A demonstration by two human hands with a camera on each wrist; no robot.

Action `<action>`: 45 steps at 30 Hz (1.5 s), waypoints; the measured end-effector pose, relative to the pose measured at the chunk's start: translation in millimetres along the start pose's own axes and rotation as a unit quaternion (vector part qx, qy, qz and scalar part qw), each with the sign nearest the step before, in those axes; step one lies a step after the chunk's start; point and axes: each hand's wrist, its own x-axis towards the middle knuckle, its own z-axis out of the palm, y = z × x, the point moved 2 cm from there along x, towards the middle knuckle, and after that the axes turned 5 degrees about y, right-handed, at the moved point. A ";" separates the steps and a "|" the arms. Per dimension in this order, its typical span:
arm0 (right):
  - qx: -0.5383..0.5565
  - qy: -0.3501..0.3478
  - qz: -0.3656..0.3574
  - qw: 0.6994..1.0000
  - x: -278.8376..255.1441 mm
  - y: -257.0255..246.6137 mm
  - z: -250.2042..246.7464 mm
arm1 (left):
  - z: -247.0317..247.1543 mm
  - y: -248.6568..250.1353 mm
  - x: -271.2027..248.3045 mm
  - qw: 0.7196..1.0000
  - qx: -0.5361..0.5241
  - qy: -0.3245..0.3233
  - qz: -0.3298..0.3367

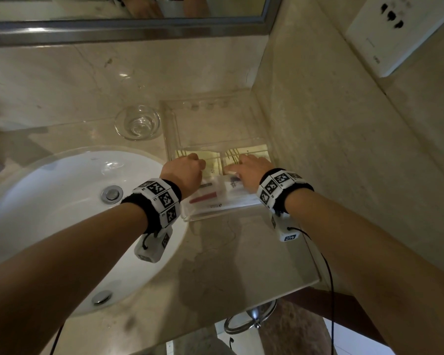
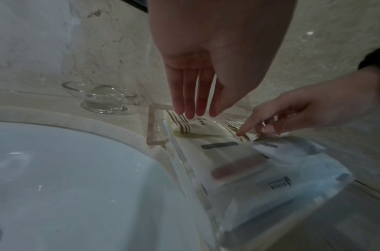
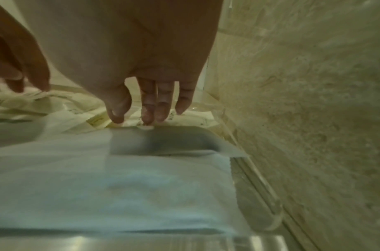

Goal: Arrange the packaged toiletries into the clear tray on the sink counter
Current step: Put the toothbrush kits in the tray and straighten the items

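Note:
The clear tray stands on the counter between the sink and the right wall. Two cream packets with gold stripes lie side by side in its middle. My left hand touches the left cream packet with straight fingers. My right hand rests its fingertips on the right cream packet, with the index finger stretched out. Translucent white packets fill the tray's near end, under both wrists. Neither hand grips anything.
A small glass dish sits just left of the tray. The white sink basin lies to the left. A stone wall hugs the tray's right side. Bare counter runs in front of the tray.

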 end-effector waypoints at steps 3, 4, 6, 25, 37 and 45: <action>0.061 0.052 0.039 0.996 1.0 7.3 -0.6 | -6.7 -2.8 -3.1 0.998 0.029 0.002 -0.050; 0.085 0.070 0.060 0.992 0.2 11.0 -1.4 | -8.3 -4.9 -4.1 0.997 0.039 -0.006 -0.071; 0.120 0.098 0.102 0.983 -2.0 17.3 -2.9 | -10.3 -8.9 -6.5 0.993 0.052 -0.023 -0.104; 0.186 0.022 0.013 0.982 8.7 -28.2 1.3 | -3.7 -15.0 -9.4 0.993 -0.027 -0.059 -0.094; 0.307 0.011 0.095 0.947 21.3 -35.9 0.8 | -5.2 -25.0 -12.5 0.996 -0.030 -0.007 -0.082; 0.291 0.025 0.087 0.952 15.6 -32.8 -1.9 | -4.2 -25.7 -10.6 0.996 -0.050 -0.006 -0.076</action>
